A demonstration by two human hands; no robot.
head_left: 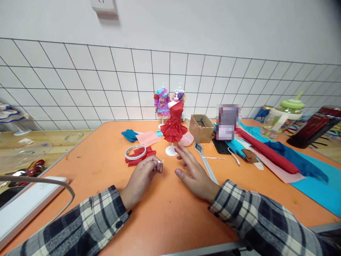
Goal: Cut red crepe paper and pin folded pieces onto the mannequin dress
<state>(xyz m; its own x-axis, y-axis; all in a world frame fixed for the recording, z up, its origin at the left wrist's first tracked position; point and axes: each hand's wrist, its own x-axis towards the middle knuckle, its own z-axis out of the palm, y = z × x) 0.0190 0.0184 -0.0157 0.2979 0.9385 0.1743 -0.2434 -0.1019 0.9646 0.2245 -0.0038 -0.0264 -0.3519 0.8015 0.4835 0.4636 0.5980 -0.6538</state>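
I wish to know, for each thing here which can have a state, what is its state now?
Cardboard box: open at the top.
Green-lidded cup: lid on, straw up.
Red dress: worn by an upright form.
Tape roll: lying flat, partly over red fabric.
Red fabric roll: rolled up.
Left hand: pinched on a small pale piece.
Right hand: open, empty.

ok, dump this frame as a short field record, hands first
left hand: fingers pinched on small pale scrap
right hand: open, fingers spread, nothing visible in it
centre: red-dressed mannequin on white stand
behind: two more dressed mannequins
left of centre: tape roll on red material
right of centre: pink dish, cardboard box
surface: orange table
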